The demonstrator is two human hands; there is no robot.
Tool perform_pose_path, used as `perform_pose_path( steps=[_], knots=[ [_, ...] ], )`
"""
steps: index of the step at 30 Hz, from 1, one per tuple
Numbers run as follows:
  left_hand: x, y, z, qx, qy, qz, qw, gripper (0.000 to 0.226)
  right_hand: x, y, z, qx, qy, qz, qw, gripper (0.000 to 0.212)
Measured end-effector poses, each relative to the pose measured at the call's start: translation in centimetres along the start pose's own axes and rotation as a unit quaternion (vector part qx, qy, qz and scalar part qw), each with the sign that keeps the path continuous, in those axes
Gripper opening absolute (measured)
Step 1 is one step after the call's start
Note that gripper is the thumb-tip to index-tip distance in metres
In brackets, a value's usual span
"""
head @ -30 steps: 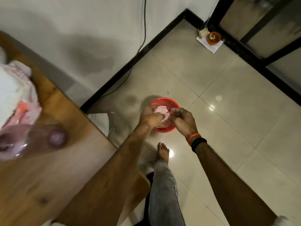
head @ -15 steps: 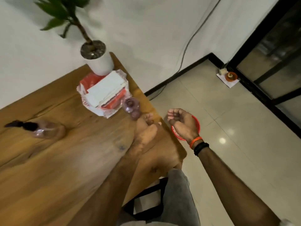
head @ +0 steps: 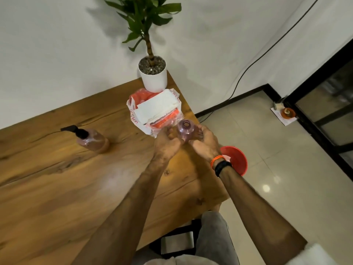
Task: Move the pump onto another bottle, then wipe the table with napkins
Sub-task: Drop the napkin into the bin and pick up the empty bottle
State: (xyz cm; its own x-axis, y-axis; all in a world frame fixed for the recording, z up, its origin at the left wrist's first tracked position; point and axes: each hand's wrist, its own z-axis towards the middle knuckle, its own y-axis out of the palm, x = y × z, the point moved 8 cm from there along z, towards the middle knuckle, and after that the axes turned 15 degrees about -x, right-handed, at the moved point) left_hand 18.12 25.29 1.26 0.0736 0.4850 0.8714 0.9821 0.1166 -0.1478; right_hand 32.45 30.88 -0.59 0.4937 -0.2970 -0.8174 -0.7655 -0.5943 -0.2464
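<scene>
Item, open pink bottle (head: 185,131): I now have both hands on it at the surface (head: 57,188) edge, left hand (head: 168,143) and right hand (head: 205,142), each grip curled round its sides; half a second ago both were bare. Item, pump bottle (head: 91,140): upright, well left, unmoved. Item, napkin pack (head: 156,109): just behind the hands.

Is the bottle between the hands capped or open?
Open. The bottle shows a bare round neck with no pump or cap on it. The black pump sits on the other bottle, further left.
</scene>
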Motion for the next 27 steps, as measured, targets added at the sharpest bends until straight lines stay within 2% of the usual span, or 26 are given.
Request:
perform_pose_path(
  steps=[3, 5, 7, 12, 16, 21, 25, 27],
  knots=[
    [0.5, 0.6, 0.1, -0.008, 0.004, 0.003, 1.000, 0.058, -0.2, -0.1, 0.0, -0.004, -0.012, -0.047, 0.999, 0.050],
    [0.1, 1.6, 0.2, -0.011, -0.027, -0.046, 0.999, 0.047, 0.2, -0.5, -0.3, -0.009, -0.004, 0.022, 1.000, 0.044],
    [0.8, 3.1, 0.7, -0.032, -0.024, -0.050, 0.998, 0.038, 0.7, -1.9, -0.5, 0.006, -0.001, 0.070, 0.998, 0.039],
    [3.0, 9.5, 3.1, -0.077, 0.008, -0.006, 0.997, 0.046, 3.6, -8.5, -1.5, 0.082, -0.025, 0.084, 0.993, 0.042],
    [1.8, 17.0, 7.1, -0.131, -0.013, -0.017, 0.991, 0.053, 9.0, -14.5, -1.2, 0.144, 0.003, 0.120, 0.982, 0.042],
    [-2.0, 25.4, 13.2, -0.178, -0.064, 0.019, 0.982, 0.035, 18.2, -19.4, 1.1, 0.188, 0.063, 0.167, 0.966, 0.037],
    [-8.0, 30.5, 17.6, -0.213, -0.129, 0.065, 0.966, 0.051, 26.4, -20.3, 4.2, 0.173, 0.120, 0.203, 0.956, 0.035],
    [-11.6, 32.5, 19.5, -0.218, -0.161, 0.088, 0.959, 0.044, 30.5, -20.0, 5.9, 0.151, 0.143, 0.214, 0.954, 0.035]
  ],
)
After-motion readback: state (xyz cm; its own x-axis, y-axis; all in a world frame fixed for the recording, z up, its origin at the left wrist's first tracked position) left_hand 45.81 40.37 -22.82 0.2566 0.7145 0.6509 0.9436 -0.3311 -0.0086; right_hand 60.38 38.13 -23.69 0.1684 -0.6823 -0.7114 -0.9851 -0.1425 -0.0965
